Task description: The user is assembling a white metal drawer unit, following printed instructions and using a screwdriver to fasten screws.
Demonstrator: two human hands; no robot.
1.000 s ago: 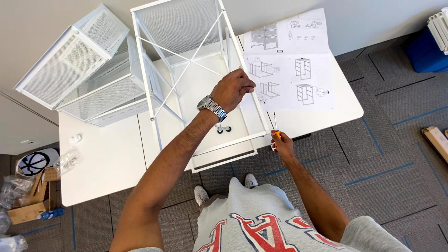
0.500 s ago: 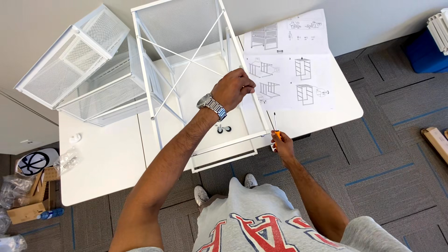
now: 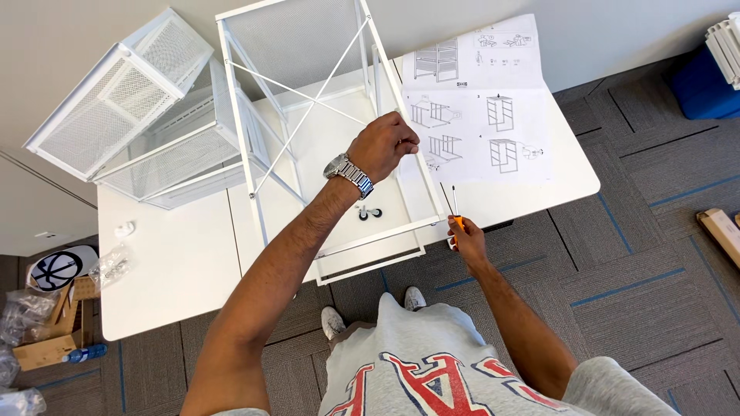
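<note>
Both hands are busy at a white table (image 3: 169,270): the left hand (image 3: 383,145) is closed around an upright bar of a white metal frame (image 3: 308,108), while the right hand (image 3: 465,237) clenches an orange-handled screwdriver (image 3: 455,212), tip pointing toward twelve o'clock, just beside the frame's lower corner. By the look of it, the build is partway through. The frame already stands as a box with crossed braces at its back, lying across the middle of the table. Two mesh baskets (image 3: 123,108) wait unfitted at ten o'clock, a small caster (image 3: 368,213) lies loose inside the frame, and a bag of small parts (image 3: 112,266) sits at eight o'clock. Instruction sheets (image 3: 482,100) are spread at one o'clock, touching the frame's right side. The frame looks thin-barred, clean and square.
</note>
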